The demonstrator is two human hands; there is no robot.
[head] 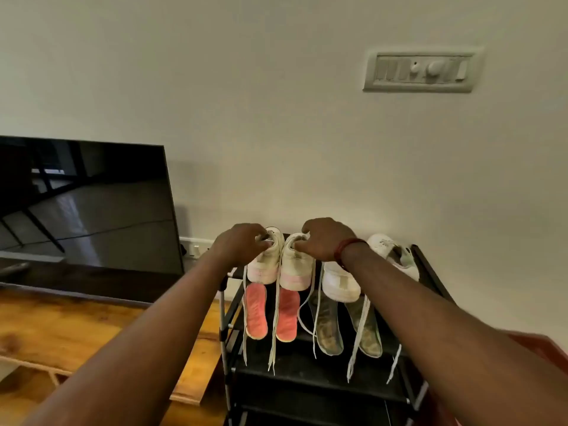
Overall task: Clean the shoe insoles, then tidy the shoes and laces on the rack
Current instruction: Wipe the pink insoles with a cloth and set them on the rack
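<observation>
A dark television point(83, 204) is standing on the wooden bench point(92, 327) at far left. The left hand point(242, 244) is gripping the collar of the left pink-trimmed shoe point(264, 267), fingers curled into its opening. The right hand point(325, 241) is gripping the right pink-trimmed shoe point(296, 273) the same way. Both shoes are sitting on the top tier of the black rack point(307, 376), touching each other. Two white shoes point(339, 282) are sitting further right. Laces point(245, 342) are hanging down over two pink insoles point(256, 312) and two grey stained insoles point(327, 327), which are lying on the tier below.
</observation>
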